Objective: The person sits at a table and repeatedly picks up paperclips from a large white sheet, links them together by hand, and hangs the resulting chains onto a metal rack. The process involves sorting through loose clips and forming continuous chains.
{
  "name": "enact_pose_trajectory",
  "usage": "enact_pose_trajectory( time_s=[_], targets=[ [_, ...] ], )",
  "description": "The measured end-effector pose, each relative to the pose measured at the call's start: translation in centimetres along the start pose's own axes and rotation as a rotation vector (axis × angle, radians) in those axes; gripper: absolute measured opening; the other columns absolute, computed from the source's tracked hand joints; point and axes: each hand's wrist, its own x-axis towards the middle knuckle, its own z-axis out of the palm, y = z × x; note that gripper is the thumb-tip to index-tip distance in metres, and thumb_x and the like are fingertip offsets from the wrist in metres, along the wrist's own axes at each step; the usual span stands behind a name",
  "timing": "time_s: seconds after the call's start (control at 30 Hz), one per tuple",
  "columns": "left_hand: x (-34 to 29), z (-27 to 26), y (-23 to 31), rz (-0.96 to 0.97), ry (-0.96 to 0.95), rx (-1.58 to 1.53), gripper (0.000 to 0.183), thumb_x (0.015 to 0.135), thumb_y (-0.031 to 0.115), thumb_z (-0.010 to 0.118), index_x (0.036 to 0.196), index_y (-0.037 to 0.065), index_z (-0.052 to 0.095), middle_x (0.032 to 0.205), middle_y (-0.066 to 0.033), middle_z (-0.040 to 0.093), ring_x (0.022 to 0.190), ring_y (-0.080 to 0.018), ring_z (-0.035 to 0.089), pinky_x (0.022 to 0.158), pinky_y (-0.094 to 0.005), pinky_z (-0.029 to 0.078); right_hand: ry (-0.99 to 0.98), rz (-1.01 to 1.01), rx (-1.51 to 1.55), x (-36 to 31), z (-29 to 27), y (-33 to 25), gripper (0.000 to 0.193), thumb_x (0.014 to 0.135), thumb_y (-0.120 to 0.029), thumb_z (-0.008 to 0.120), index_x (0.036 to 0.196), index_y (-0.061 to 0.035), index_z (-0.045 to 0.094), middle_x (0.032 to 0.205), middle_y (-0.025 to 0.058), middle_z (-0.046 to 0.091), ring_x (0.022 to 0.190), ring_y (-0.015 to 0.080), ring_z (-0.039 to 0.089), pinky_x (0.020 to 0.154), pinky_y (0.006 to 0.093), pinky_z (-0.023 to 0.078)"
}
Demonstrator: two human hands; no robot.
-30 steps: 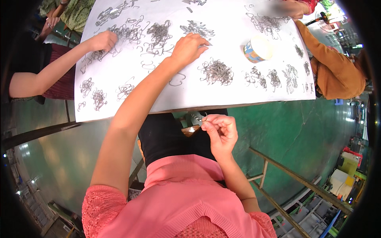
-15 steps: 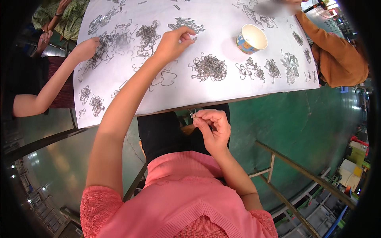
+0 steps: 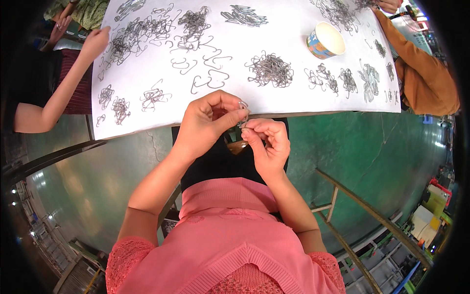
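My left hand (image 3: pixel 213 120) and my right hand (image 3: pixel 268 144) meet over my lap, just off the table's near edge. Thumb and fingers of each are pinched together around a small metal wire piece (image 3: pixel 244 117); whether it is one piece or two touching ones is too small to tell. Beyond them on the white-covered table (image 3: pixel 274 100) lies a tangled pile of bent wire hooks (image 3: pixel 270 70). Several looser wire hooks (image 3: pixel 210 81) are spread to the left of that pile. Farther back is a heap of narrow, straight-looking metal clips (image 3: pixel 244 16).
A paper cup (image 3: pixel 325 40) stands right of centre, with small hook piles around it. At the left, a co-worker's hand (image 3: pixel 95 43) is by another hook pile (image 3: pixel 132 39). An orange-brown sleeve (image 3: pixel 416 63) reaches in at the right. A metal frame (image 3: pixel 367 215) stands on the green floor.
My left hand has come back from the clip heap at the far side to meet my right hand. The co-worker's hand at the left has lifted away from the hooks.
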Motion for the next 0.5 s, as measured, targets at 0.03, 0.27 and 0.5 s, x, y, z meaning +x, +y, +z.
enact_pose_trajectory(
  time_s=[0.03, 0.27, 0.5],
  targets=[
    [-0.2, 0.0, 0.1, 0.011, 0.006, 0.018, 0.010, 0.083, 0.001, 0.065, 0.093, 0.001, 0.061, 0.089, -0.0053, 0.066, 0.084, -0.0121, 0.062, 0.075, -0.0247, 0.049, -0.005, -0.012, -0.006, 0.0, 0.1, 0.1, 0.017, 0.084, 0.005, 0.063, 0.093, -0.0008, 0.049, 0.088, 0.0105, 0.066, 0.070, 0.0086, 0.062, 0.057, 0.0195, 0.050],
    [-2.0, -0.5, -0.1, 0.304, 0.043, 0.309, 0.011, 0.078, 0.000, 0.069, 0.088, 0.005, 0.067, 0.088, -0.0063, 0.066, 0.095, -0.0165, 0.059, 0.082, -0.0299, 0.047, -0.063, -0.049, -0.148, -0.5, 0.0, 0.6, 0.021, 0.082, 0.006, 0.064, 0.097, -0.0012, 0.051, 0.092, 0.0110, 0.063, 0.074, 0.0099, 0.061, 0.063, 0.0218, 0.050],
    [-3.6, -1.2, -1.4, 0.387, 0.067, 0.287, 0.013, 0.075, 0.004, 0.072, 0.088, 0.006, 0.069, 0.084, -0.0045, 0.067, 0.086, -0.0176, 0.060, 0.071, -0.0291, 0.049, -0.155, 0.010, -0.457, 6.1, 0.0, 1.8, 0.007, 0.087, -0.005, 0.057, 0.093, -0.0030, 0.058, 0.094, 0.0056, 0.058, 0.076, 0.0129, 0.056, 0.061, 0.0240, 0.044]
  ],
)
